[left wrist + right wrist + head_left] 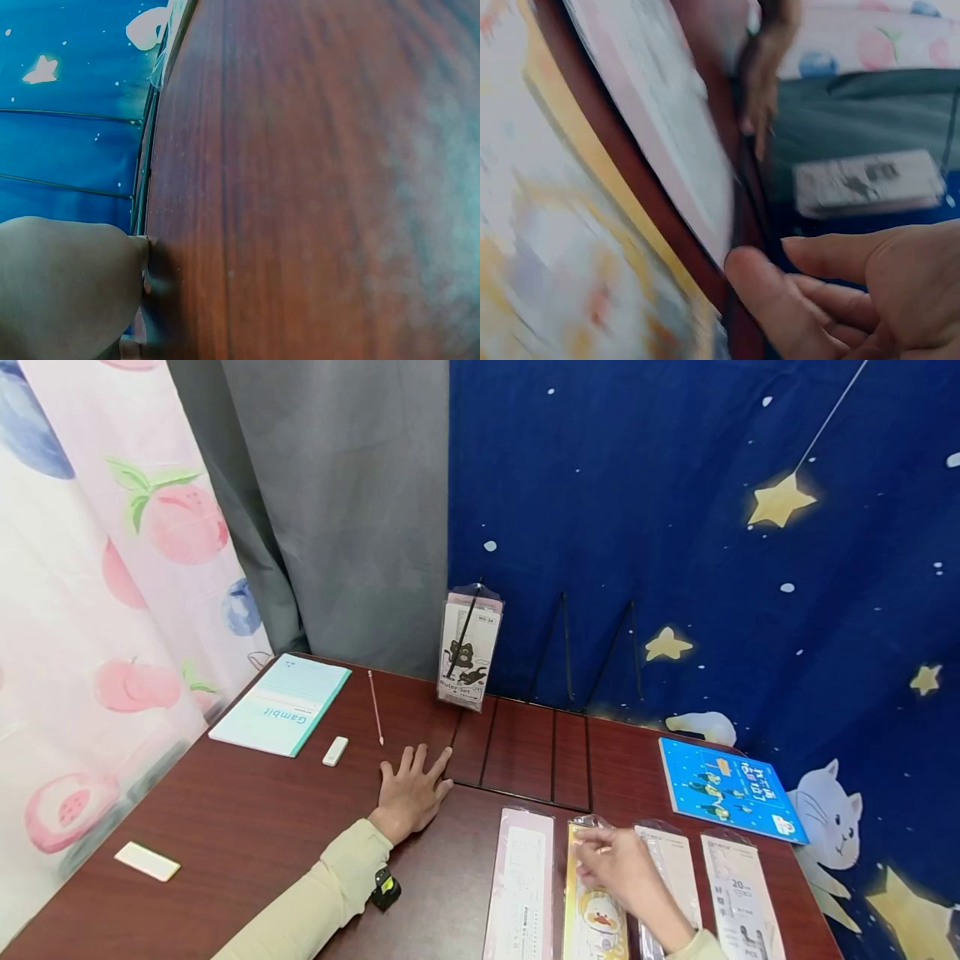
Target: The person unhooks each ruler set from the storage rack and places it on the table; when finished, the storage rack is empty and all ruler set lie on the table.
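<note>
Item in hand: yellow ruler packet [595,902], second from the left in a row of four flat packets at the table's [247,827] near right edge, between the pink packet [521,885] and a clear one [671,868]. My right hand [626,872] hovers over its upper end, fingers loosely curled and apart, clamped on nothing; the wrist view is blurred, so I cannot tell whether a fingertip touches the plastic. My left hand [411,793] lies flat on the table with fingers spread. I judge the packet light, thin, somewhat stiff from the ruler inside, with a slick sleeve; best pinched at the top hanging tab or lifted by a long edge.
</note>
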Demonstrator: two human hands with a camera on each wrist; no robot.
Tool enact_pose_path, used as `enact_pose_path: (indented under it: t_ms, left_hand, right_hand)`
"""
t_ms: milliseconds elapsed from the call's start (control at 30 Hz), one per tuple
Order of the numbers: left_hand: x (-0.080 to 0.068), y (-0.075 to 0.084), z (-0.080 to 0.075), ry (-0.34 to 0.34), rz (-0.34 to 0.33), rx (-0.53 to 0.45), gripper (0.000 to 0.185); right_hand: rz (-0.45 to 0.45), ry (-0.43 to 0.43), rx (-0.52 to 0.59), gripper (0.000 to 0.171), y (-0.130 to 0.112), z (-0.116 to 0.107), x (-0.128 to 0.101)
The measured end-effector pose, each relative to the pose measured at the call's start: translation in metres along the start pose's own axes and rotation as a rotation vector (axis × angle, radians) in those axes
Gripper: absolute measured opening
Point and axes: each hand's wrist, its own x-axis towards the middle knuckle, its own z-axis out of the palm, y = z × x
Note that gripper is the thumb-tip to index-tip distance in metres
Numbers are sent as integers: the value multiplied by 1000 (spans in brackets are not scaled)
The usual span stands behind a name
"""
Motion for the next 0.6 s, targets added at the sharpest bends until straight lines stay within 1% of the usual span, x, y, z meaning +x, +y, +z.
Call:
enact_pose_path:
  t_ms: [100, 167, 200, 267, 367, 500, 600]
  left_hand:
    - [-1, 0, -2, -9, -1, -9, 56]
    - [-1, 0, -3, -15, -1, -9, 56]
    - [-2, 0, -3, -19, -1, -11, 56]
    - [-3, 1, -5, -23, -2, -16, 56]
    - [-5, 3, -9, -24, -5, -27, 55]
    - [-7, 4, -11, -19, -6, -44, 54]
    - [-6, 5, -13, -24, -10, -46, 54]
  right_hand:
    - [-68, 65, -133, 25, 0, -19, 21]
    - [-129, 79, -224, 30, 5, -29, 41]
    - [-168, 71, -265, 34, 9, -34, 50]
    - [-221, 33, -323, 43, 19, -39, 68]
    - [-242, -42, -397, 58, 31, -42, 88]
    - [-259, -107, -484, 77, 41, -43, 103]
    - [-273, -152, -522, 88, 43, -45, 109]
